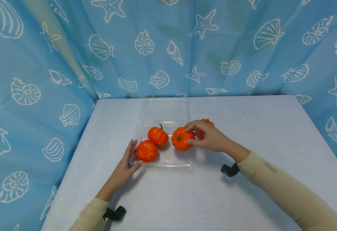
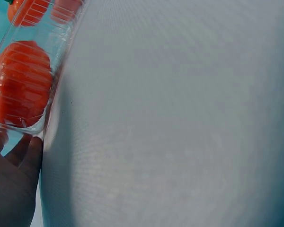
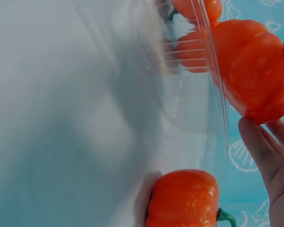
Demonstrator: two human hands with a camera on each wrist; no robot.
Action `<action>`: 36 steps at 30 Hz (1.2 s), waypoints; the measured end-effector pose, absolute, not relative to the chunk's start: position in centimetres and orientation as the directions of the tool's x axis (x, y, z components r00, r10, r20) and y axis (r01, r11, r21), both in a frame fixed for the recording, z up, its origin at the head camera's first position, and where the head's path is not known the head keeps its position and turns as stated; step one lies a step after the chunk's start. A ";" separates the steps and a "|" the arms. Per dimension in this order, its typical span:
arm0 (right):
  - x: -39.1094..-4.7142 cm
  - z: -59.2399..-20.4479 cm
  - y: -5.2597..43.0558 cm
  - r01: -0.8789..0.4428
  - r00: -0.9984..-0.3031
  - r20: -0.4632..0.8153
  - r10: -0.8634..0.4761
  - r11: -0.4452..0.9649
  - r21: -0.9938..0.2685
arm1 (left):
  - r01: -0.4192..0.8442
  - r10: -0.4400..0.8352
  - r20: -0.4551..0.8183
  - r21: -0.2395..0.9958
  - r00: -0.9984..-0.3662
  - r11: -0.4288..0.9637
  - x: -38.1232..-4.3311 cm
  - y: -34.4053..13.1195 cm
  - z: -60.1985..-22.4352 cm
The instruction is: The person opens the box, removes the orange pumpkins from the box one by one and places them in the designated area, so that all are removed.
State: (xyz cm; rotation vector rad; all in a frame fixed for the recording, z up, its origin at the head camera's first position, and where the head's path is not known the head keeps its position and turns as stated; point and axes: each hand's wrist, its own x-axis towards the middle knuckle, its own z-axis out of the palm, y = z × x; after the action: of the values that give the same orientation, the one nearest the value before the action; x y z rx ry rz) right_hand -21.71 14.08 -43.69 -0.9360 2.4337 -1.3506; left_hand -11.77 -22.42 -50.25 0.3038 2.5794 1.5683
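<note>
My right hand (image 1: 207, 136) pinches a small orange toy pumpkin (image 1: 181, 139) with a green stem, between thumb and fingers. In the right wrist view this pumpkin (image 3: 253, 71) is up at the rim of a clear plastic clamshell box (image 1: 168, 164). Two more pumpkins lie in the box's left half, one with its stem up (image 1: 158, 136) and a glossy one (image 1: 147, 151) in front of it. My left hand (image 1: 125, 168) rests at the box's front left corner, fingers along the side and thumb at the front edge.
Behind my right hand, a further pumpkin (image 3: 182, 201) sits on the table just right of the box. The box's clear lid (image 1: 165, 110) lies folded back toward the rear edge. A white cloth (image 1: 258, 128) covers the table, and a blue shell-patterned curtain (image 1: 168, 48) hangs behind.
</note>
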 end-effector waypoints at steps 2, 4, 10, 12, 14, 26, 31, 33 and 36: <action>-21.7 -43.7 14.5 -0.417 -0.785 0.125 -0.607 0.369 -0.831 | 0.116 0.225 0.014 0.887 -0.974 0.448 -11.8 -22.4 -50.3; -21.7 -43.7 14.8 -0.416 -0.787 0.136 -0.602 0.355 -0.837 | 0.117 0.226 0.015 0.886 -0.974 0.448 -11.8 -22.4 -50.3; -21.6 -43.6 15.9 -0.429 -0.804 0.159 -0.574 0.373 -0.822 | 0.113 0.224 0.010 0.885 -0.974 0.452 -11.7 -22.4 -50.2; -21.6 -43.6 16.2 -0.421 -0.813 0.156 -0.561 0.382 -0.822 | 0.112 0.224 0.009 0.885 -0.975 0.452 -11.7 -22.4 -50.2; -21.6 -43.7 16.5 -0.413 -0.821 0.154 -0.549 0.387 -0.824 | 0.111 0.224 0.007 0.884 -0.975 0.455 -11.7 -22.4 -50.2; -21.5 -43.7 18.1 -0.390 -0.852 0.166 -0.497 0.391 -0.834 | 0.113 0.221 0.011 0.883 -0.975 0.455 -11.7 -22.5 -50.3; -21.4 -44.0 19.4 -0.388 -0.867 0.180 -0.464 0.404 -0.829 | 0.115 0.224 0.015 0.890 -0.974 0.442 -11.7 -22.4 -50.5; -21.4 -44.1 20.1 -0.394 -0.871 0.193 -0.452 0.404 -0.826 | 0.115 0.224 0.015 0.890 -0.975 0.442 -11.7 -22.4 -50.5; -21.3 -44.2 21.0 -0.401 -0.876 0.213 -0.433 0.406 -0.821 | 0.111 0.222 0.011 0.890 -0.975 0.442 -11.8 -22.4 -50.5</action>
State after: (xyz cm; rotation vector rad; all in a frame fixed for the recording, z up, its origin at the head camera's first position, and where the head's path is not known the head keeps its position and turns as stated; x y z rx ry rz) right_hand -21.32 20.95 -44.25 -0.7734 2.6056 -1.5080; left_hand -11.75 -22.42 -50.49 0.2990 2.5751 1.5771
